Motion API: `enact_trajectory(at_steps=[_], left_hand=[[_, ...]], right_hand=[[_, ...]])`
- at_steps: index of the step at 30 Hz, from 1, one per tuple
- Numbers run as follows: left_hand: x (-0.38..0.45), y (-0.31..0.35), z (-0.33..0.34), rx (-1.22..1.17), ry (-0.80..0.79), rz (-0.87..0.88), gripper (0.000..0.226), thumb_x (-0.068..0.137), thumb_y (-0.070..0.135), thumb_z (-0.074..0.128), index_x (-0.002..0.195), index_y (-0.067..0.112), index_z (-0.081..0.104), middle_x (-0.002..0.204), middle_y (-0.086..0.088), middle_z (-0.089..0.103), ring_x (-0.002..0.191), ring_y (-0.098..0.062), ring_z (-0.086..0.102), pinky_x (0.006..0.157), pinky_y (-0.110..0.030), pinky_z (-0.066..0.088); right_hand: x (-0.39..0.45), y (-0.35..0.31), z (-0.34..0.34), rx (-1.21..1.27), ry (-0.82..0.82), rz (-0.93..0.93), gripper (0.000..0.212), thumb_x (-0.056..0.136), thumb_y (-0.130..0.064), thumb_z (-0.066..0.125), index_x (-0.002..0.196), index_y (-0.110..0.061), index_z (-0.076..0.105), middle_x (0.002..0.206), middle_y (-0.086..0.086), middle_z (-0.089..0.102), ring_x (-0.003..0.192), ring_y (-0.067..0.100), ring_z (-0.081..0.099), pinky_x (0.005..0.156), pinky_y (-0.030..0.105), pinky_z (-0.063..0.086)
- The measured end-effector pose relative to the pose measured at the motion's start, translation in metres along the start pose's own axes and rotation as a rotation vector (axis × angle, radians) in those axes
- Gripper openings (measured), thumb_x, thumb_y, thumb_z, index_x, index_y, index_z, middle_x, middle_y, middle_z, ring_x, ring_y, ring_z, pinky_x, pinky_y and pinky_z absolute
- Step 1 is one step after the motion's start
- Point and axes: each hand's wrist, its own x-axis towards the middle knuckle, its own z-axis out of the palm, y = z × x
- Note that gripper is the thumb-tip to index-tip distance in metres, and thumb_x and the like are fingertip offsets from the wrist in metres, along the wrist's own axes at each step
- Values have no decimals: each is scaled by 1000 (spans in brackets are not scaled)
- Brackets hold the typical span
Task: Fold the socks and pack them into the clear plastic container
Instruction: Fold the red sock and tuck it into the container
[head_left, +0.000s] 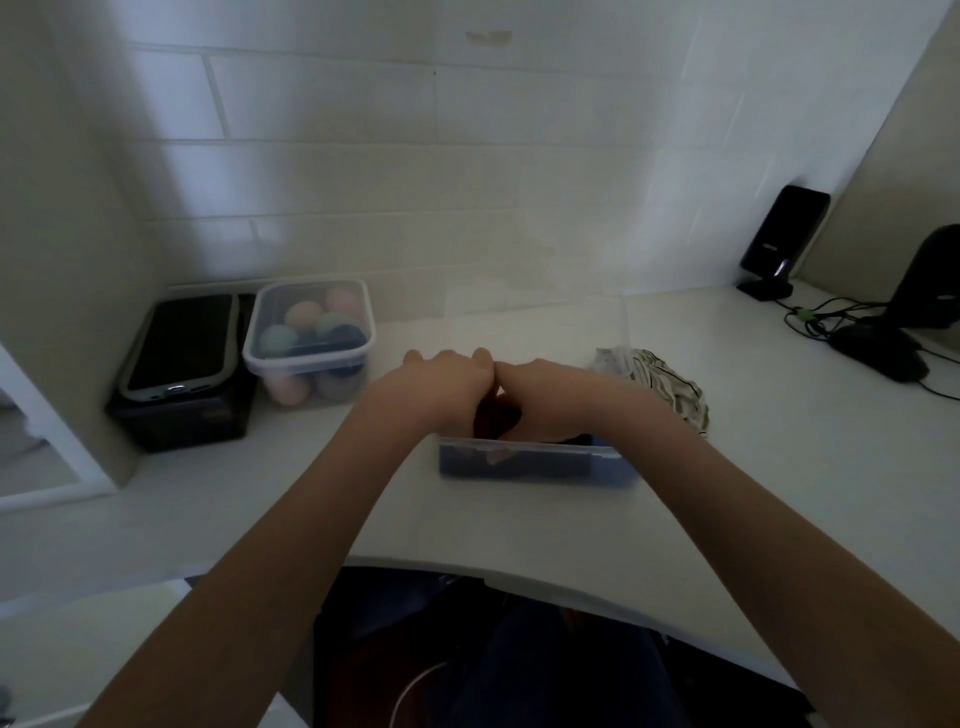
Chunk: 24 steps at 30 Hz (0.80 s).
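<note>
A clear plastic container sits on the white counter in front of me, with dark folded socks inside it. Both my hands are over its opening, knuckles touching. My left hand and my right hand press together on a dark reddish sock at the container's top, fingers curled down and mostly hidden. A striped sock pile lies just right of my right wrist on the counter.
A second clear tub with a lid holds several coloured balls at back left, beside a black box. A black speaker, a stand and cables sit at far right. The counter's front edge curves near my lap.
</note>
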Motion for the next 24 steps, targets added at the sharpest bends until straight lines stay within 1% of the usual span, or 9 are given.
enact_trajectory(at_steps=[3, 5, 7, 12, 15, 16, 18, 21, 24], left_hand=[[-8, -5, -9, -191, -27, 1, 54, 78, 30, 68, 121, 16, 38, 110, -7, 60, 95, -23, 57, 83, -38, 48], [-17, -13, -17, -307, -29, 18, 58, 74, 17, 73, 123, 17, 43, 120, -7, 59, 104, -23, 58, 90, -40, 50], [-26, -21, -24, -381, 20, 28, 59, 72, 5, 74, 123, 19, 48, 126, -5, 55, 110, -20, 55, 91, -35, 49], [-31, -30, -28, -474, 274, 65, 45, 80, -11, 54, 113, 19, 59, 120, -4, 59, 103, -16, 55, 80, -25, 43], [-29, -24, -22, -546, 359, 94, 38, 81, -11, 51, 100, 18, 64, 102, 0, 62, 96, -15, 59, 71, -14, 41], [-28, -20, -19, -560, 374, 106, 36, 80, -11, 51, 97, 19, 65, 98, 2, 62, 92, -13, 59, 68, -10, 41], [-28, -11, -14, -583, 391, 127, 34, 80, -9, 52, 93, 19, 66, 94, 3, 62, 88, -11, 59, 72, -9, 43], [-25, 1, -5, -569, 398, 150, 27, 79, 1, 56, 89, 23, 67, 90, 8, 63, 86, -10, 60, 85, -29, 51], [-20, 8, 4, -586, 366, 153, 20, 78, 10, 58, 85, 26, 67, 87, 9, 64, 86, -11, 62, 88, -35, 51]], right_hand=[[-6, 8, -7, 222, 29, -10, 52, 76, -32, 74, 116, -18, 46, 124, 4, 62, 99, 17, 57, 81, 26, 41], [-14, 15, -12, 350, 50, -7, 39, 75, -33, 75, 104, -22, 52, 115, -1, 68, 87, 7, 61, 79, 27, 48], [-23, 24, -17, 450, 119, -6, 24, 79, -35, 71, 93, -20, 58, 100, -2, 72, 83, 7, 66, 81, 30, 53], [-48, 58, -29, 625, 577, 58, 11, 91, -22, 56, 85, -14, 60, 90, 3, 73, 72, 14, 69, 65, 21, 49], [-54, 89, -16, 497, 759, 219, 7, 91, -21, 55, 94, -17, 60, 99, 3, 69, 76, 14, 62, 62, 20, 48], [-55, 97, -10, 417, 734, 293, 13, 91, -23, 54, 102, -18, 58, 107, 4, 66, 82, 17, 61, 66, 25, 49], [-56, 108, 4, 331, 519, 445, 32, 91, -31, 53, 121, -23, 49, 123, 12, 60, 98, 28, 59, 81, 37, 50], [-53, 110, 28, 278, 184, 518, 49, 90, -24, 53, 137, -16, 38, 133, 20, 53, 115, 36, 54, 92, 37, 43], [-47, 118, 49, 251, 349, 529, 36, 87, -20, 53, 123, -15, 53, 119, 22, 62, 105, 37, 59, 86, 37, 45]])
